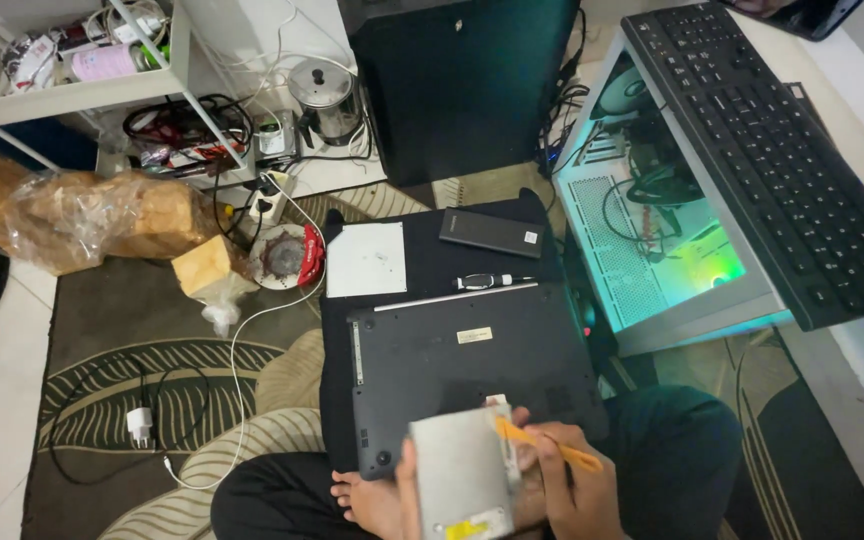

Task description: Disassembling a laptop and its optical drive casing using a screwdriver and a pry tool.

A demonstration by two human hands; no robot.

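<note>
laptop point(462, 365), upside down on a black mat point(432, 265), lies before my crossed legs, near edge touching them. over that edge i hold a flat silver drive point(460, 468), my left hand point(402, 490) gripping its left side. my right hand point(572, 490) is closed around an orange pry tool point(547, 447), whose tip rests on the drive's right edge.

Laptop label point(474, 335): small pale rectangle on the black underside, near its far edge.
Drive sticker point(467, 528): yellow patch at the near end of the grey metal drive (partly cut off by the frame).
Black box label point(530, 237): tiny white square at one corner.
Plastic-wrapped package point(72, 215): brown, crinkled, lying left on the floor.
</note>
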